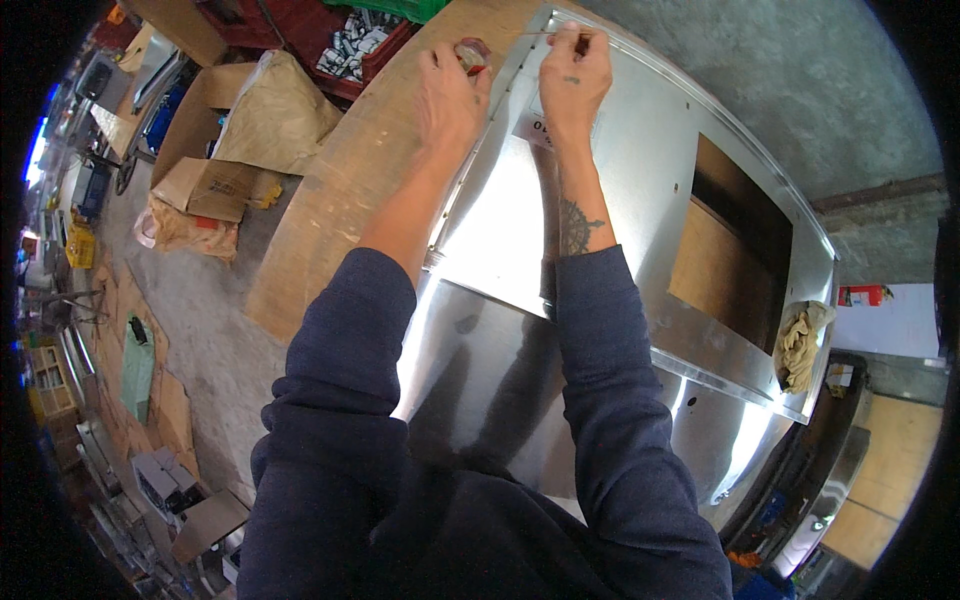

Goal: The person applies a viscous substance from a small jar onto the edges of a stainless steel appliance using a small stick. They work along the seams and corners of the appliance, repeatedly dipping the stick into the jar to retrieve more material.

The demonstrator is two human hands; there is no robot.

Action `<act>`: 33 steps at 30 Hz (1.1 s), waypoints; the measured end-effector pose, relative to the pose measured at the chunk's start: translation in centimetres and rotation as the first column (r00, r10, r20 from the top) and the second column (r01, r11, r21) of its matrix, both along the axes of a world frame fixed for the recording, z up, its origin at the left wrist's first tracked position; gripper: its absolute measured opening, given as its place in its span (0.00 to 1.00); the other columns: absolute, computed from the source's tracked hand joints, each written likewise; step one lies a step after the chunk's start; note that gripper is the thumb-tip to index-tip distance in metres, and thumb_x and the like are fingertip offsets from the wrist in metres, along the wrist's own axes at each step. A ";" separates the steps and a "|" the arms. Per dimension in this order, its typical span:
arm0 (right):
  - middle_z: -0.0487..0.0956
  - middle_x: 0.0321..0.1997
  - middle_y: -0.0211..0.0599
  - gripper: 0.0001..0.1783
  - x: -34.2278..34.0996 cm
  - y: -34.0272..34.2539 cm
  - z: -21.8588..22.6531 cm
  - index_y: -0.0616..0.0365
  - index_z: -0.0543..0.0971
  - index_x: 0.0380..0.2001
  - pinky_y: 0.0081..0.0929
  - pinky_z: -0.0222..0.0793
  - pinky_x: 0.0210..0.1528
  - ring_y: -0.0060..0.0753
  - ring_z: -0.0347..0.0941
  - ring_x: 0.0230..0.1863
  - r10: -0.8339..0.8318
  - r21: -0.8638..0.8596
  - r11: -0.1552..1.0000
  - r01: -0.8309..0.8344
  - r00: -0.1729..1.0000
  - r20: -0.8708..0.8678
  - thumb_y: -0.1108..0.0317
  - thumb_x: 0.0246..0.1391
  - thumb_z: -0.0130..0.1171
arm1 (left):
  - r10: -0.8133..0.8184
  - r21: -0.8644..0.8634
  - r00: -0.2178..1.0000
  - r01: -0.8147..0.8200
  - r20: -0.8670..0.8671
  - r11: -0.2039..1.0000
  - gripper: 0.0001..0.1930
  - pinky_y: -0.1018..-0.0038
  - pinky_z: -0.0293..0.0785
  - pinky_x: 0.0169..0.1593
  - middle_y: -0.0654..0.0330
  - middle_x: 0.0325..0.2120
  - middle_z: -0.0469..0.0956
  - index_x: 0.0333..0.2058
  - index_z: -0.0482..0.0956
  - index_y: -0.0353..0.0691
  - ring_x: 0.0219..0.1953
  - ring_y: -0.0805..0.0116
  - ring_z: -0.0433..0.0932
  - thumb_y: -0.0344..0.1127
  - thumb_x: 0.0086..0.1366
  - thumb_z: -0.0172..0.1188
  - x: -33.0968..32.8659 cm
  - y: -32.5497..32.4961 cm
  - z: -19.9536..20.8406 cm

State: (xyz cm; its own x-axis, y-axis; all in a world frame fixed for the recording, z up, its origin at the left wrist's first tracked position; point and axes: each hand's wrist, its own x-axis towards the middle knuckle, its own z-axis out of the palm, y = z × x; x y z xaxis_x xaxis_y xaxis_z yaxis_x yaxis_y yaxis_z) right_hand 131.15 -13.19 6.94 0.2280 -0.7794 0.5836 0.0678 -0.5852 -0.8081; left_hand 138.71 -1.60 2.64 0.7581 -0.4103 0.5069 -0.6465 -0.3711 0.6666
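Both my arms reach forward over a large shiny sheet-metal cabinet (630,190). Near the far left edge of the metal, my left hand (450,105) is closed around a small round container (470,57), which looks clear with some red. My right hand (576,80) is to its right, above the far end of the cabinet. Its fingers pinch a thin stick-like piece (532,33) that points left toward the container; its exact kind is too small to make out. A printed label (532,127) lies on the metal, partly behind my right wrist.
A rectangular opening (735,245) is cut in the metal at the right. A crumpled tan cloth (798,345) rests by the right corner. Brown board (340,190) extends along the left side. Red crates (372,75) with metal parts and cardboard boxes (200,185) stand beyond.
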 end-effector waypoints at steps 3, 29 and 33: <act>0.85 0.35 0.52 0.15 -0.2 1.4 0.2 0.66 0.83 0.39 0.41 0.75 0.41 0.47 0.80 0.34 0.137 0.000 0.990 -0.138 0.987 -0.089 0.62 0.71 0.62 | 0.006 0.003 1.000 -0.006 -0.002 1.000 0.27 0.45 0.78 0.51 0.35 0.53 0.71 0.59 0.68 0.31 0.49 0.30 0.81 0.37 0.70 0.71 0.0 0.1 0.1; 0.88 0.32 0.44 0.16 2.0 -7.7 -1.0 0.64 0.79 0.40 0.45 0.77 0.46 0.48 0.84 0.36 -0.160 -0.004 0.987 0.160 0.987 -0.005 0.59 0.75 0.57 | -0.021 -0.017 1.000 0.021 0.002 1.000 0.24 0.44 0.79 0.50 0.36 0.53 0.71 0.57 0.68 0.31 0.48 0.29 0.81 0.37 0.72 0.68 -0.1 -0.4 0.3; 0.89 0.33 0.46 0.16 2.8 -10.7 -3.0 0.64 0.79 0.40 0.47 0.78 0.49 0.52 0.85 0.39 -0.196 0.017 0.980 0.197 0.979 -0.053 0.59 0.74 0.57 | -0.011 -0.004 1.000 0.011 0.007 1.000 0.24 0.44 0.79 0.50 0.36 0.52 0.71 0.56 0.68 0.31 0.48 0.30 0.81 0.38 0.72 0.69 -0.3 -0.1 0.4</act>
State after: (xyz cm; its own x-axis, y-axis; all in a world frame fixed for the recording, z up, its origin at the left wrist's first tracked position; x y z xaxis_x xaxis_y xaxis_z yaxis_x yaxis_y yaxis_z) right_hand 133.95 -23.86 3.95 0.0979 -0.8244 0.5575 -0.0881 -0.5651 -0.8203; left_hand 138.40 -1.74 3.03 0.7501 -0.4166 0.5135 -0.6550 -0.3610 0.6638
